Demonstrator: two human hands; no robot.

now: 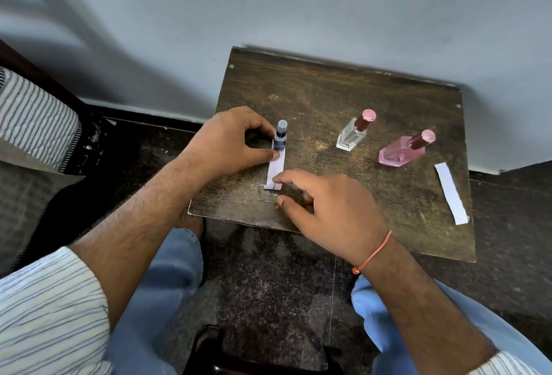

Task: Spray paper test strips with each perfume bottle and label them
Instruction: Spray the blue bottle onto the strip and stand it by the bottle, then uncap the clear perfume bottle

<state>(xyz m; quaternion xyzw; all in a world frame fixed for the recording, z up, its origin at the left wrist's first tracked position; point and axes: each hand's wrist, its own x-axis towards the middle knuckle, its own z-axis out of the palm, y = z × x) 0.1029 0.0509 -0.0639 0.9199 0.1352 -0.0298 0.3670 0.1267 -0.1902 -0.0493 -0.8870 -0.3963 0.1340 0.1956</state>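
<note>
Left hand [227, 141] pinching paper test strip [276, 167] beside small dark perfume bottle [280, 135] on desk [328, 94]; strip's long axis running toward body; right hand [325, 210] open, fingertip touching near end.

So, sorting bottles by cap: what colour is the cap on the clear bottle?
Pink top over a dark red collar, on the clear bottle; head view.
</note>
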